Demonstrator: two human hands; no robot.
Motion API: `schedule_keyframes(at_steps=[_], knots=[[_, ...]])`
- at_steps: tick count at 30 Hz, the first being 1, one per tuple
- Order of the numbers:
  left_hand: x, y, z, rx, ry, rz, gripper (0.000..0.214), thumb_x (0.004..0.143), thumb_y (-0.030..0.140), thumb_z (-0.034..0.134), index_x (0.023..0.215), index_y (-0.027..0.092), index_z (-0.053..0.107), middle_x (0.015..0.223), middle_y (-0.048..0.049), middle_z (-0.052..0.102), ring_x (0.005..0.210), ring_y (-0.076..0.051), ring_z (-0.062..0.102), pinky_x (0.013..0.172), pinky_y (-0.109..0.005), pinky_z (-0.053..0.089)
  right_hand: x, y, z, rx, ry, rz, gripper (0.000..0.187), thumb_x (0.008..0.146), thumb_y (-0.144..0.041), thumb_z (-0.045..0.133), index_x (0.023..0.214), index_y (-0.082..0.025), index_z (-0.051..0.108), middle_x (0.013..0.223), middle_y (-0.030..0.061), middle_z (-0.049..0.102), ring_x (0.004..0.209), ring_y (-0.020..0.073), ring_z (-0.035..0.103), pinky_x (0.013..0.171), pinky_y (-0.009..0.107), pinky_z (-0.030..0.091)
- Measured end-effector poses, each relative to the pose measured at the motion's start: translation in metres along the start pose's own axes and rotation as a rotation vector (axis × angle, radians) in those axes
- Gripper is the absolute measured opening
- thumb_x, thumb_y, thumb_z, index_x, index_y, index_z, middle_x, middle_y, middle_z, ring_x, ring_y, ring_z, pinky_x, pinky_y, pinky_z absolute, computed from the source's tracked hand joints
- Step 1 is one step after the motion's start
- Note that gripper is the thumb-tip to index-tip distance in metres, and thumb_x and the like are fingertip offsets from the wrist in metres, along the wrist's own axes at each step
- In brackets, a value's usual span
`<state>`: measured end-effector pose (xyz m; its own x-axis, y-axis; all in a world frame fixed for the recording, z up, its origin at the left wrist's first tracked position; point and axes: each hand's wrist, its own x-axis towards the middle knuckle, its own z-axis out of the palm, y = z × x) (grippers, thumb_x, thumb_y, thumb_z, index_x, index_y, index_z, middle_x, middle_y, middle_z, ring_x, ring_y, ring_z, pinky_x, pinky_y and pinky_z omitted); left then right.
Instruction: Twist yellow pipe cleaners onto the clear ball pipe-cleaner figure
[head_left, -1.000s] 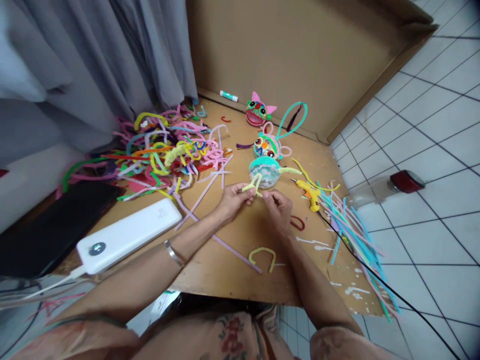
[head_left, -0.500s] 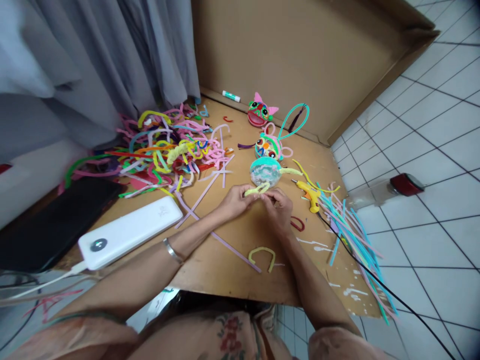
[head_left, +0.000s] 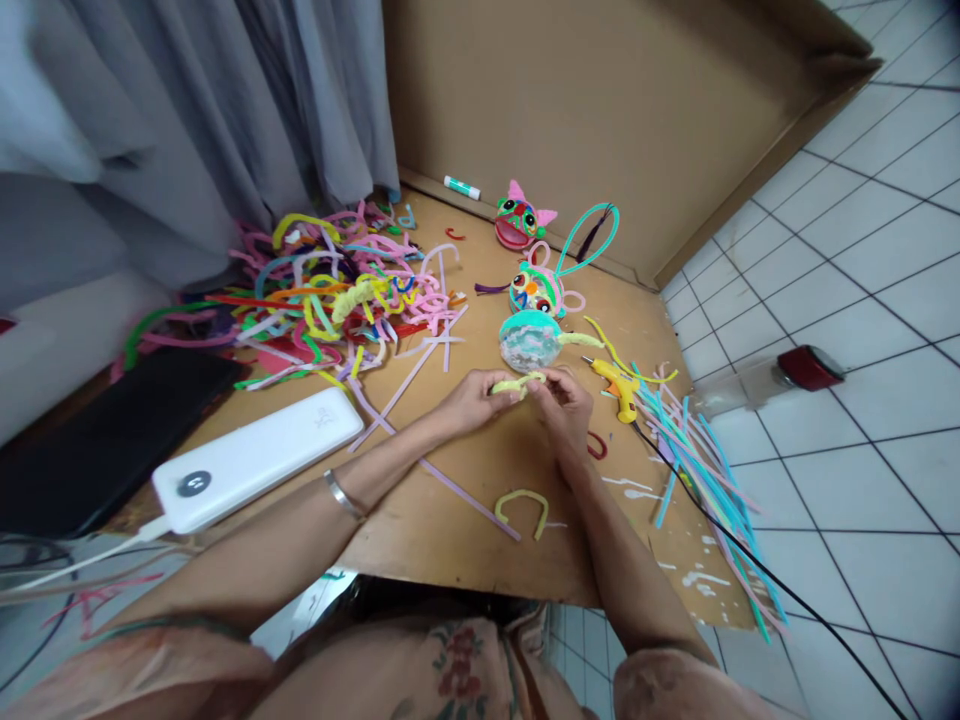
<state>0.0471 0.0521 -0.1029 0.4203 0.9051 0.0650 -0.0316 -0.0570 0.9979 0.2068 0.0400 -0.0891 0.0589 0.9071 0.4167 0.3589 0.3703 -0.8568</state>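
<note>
My left hand point(head_left: 469, 400) and my right hand point(head_left: 566, 402) meet over the cardboard sheet point(head_left: 465, 520), both pinching a short yellow pipe cleaner point(head_left: 516, 382) that lies roughly level between the fingertips. Just beyond it rests a round teal-rimmed piece point(head_left: 530, 341) with a yellow pipe cleaner sticking out of its right side. Farther back lie a colourful owl-like figure point(head_left: 534, 290) and a pink-eared figure point(head_left: 515, 222). A bent yellow pipe cleaner point(head_left: 523, 505) lies near my right forearm.
A big tangle of coloured pipe cleaners point(head_left: 337, 295) fills the left. A yellow glue gun point(head_left: 619, 388) with a black cord and several straight pipe cleaners point(head_left: 697, 450) lie to the right. A white power bank point(head_left: 259, 460) and black case point(head_left: 105, 440) sit left.
The yellow pipe cleaner stood up as a loop between my fingers; now it lies flatter and my hands have closed in together around it.
</note>
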Motion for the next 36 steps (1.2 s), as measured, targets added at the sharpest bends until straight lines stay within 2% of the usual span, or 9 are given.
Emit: schedule_keyframes(at_steps=[6, 11, 15, 18, 23, 25, 29, 33, 36], knots=[[-0.0003, 0.0018, -0.0007, 0.035, -0.016, 0.006, 0.038, 0.074, 0.052, 0.060, 0.068, 0.016, 0.051, 0.052, 0.0062, 0.037, 0.051, -0.008, 0.030, 0.050, -0.022, 0.022, 0.0012, -0.0032, -0.0051, -0.089, -0.016, -0.115, 0.017, 0.079, -0.036, 0.065, 0.084, -0.022, 0.070, 0.082, 0.0034, 0.058, 0.078, 0.0158, 0.054, 0.068, 0.029, 0.045], [0.0009, 0.0013, -0.0011, 0.075, -0.050, 0.014, 0.034, 0.075, 0.047, 0.058, 0.066, 0.015, 0.049, 0.055, 0.0058, 0.035, 0.053, -0.008, 0.031, 0.050, -0.022, 0.022, 0.0031, -0.0022, -0.0070, -0.089, -0.027, -0.160, 0.012, 0.079, -0.032, 0.066, 0.079, -0.021, 0.069, 0.083, 0.0032, 0.056, 0.078, 0.0155, 0.054, 0.068, 0.029, 0.046], [0.0010, 0.0000, -0.0014, 0.158, -0.067, -0.004, 0.031, 0.076, 0.044, 0.057, 0.067, 0.015, 0.050, 0.057, 0.0053, 0.037, 0.054, -0.008, 0.032, 0.051, -0.022, 0.024, 0.0031, -0.0040, -0.0082, -0.121, -0.068, -0.181, 0.012, 0.078, -0.033, 0.067, 0.076, -0.022, 0.070, 0.085, 0.0035, 0.058, 0.083, 0.0172, 0.056, 0.075, 0.032, 0.047], [0.0001, -0.0002, -0.0013, 0.201, -0.105, 0.018, 0.027, 0.077, 0.041, 0.057, 0.068, 0.015, 0.053, 0.059, 0.0045, 0.042, 0.055, -0.009, 0.036, 0.053, -0.022, 0.026, 0.0030, -0.0031, -0.0080, -0.115, -0.115, -0.136, 0.012, 0.078, -0.033, 0.067, 0.073, -0.021, 0.069, 0.080, 0.0026, 0.061, 0.079, 0.0164, 0.057, 0.073, 0.031, 0.047], [-0.0009, -0.0010, -0.0002, 0.179, -0.159, 0.048, 0.027, 0.079, 0.041, 0.057, 0.070, 0.015, 0.055, 0.060, 0.0045, 0.042, 0.056, -0.009, 0.036, 0.054, -0.021, 0.027, 0.0041, 0.0007, -0.0075, -0.005, -0.124, 0.124, 0.015, 0.072, -0.034, 0.068, 0.071, -0.018, 0.066, 0.064, -0.0015, 0.061, 0.060, 0.0113, 0.053, 0.059, 0.025, 0.043], [-0.0008, -0.0016, 0.0008, 0.169, -0.167, 0.047, 0.028, 0.078, 0.041, 0.058, 0.071, 0.014, 0.055, 0.060, 0.0043, 0.043, 0.057, -0.008, 0.036, 0.053, -0.021, 0.026, 0.0046, 0.0001, -0.0074, 0.017, -0.122, 0.183, 0.018, 0.069, -0.035, 0.069, 0.070, -0.018, 0.066, 0.062, -0.0020, 0.061, 0.057, 0.0104, 0.051, 0.056, 0.024, 0.042], [-0.0014, 0.0001, 0.0030, 0.166, -0.155, 0.035, 0.026, 0.076, 0.039, 0.059, 0.069, 0.014, 0.054, 0.058, 0.0049, 0.041, 0.055, -0.007, 0.034, 0.051, -0.020, 0.025, 0.0051, -0.0029, -0.0069, 0.017, -0.118, 0.192, 0.018, 0.067, -0.035, 0.069, 0.068, -0.017, 0.065, 0.060, -0.0022, 0.061, 0.056, 0.0100, 0.050, 0.056, 0.023, 0.042], [-0.0030, 0.0046, 0.0042, 0.157, -0.117, 0.017, 0.022, 0.074, 0.033, 0.057, 0.063, 0.015, 0.050, 0.056, 0.0054, 0.039, 0.053, -0.006, 0.033, 0.049, -0.020, 0.024, 0.0043, -0.0062, -0.0071, -0.015, -0.134, 0.179, 0.022, 0.070, -0.038, 0.067, 0.069, -0.017, 0.066, 0.061, -0.0014, 0.061, 0.057, 0.0110, 0.051, 0.057, 0.024, 0.043], [-0.0029, 0.0067, 0.0045, 0.062, -0.087, -0.010, 0.023, 0.071, 0.033, 0.058, 0.061, 0.016, 0.048, 0.053, 0.0061, 0.039, 0.049, -0.006, 0.031, 0.047, -0.020, 0.023, 0.0027, -0.0093, -0.0080, -0.001, -0.130, 0.138, 0.026, 0.076, -0.042, 0.063, 0.080, -0.017, 0.069, 0.073, 0.0019, 0.067, 0.068, 0.0143, 0.058, 0.066, 0.027, 0.048]])
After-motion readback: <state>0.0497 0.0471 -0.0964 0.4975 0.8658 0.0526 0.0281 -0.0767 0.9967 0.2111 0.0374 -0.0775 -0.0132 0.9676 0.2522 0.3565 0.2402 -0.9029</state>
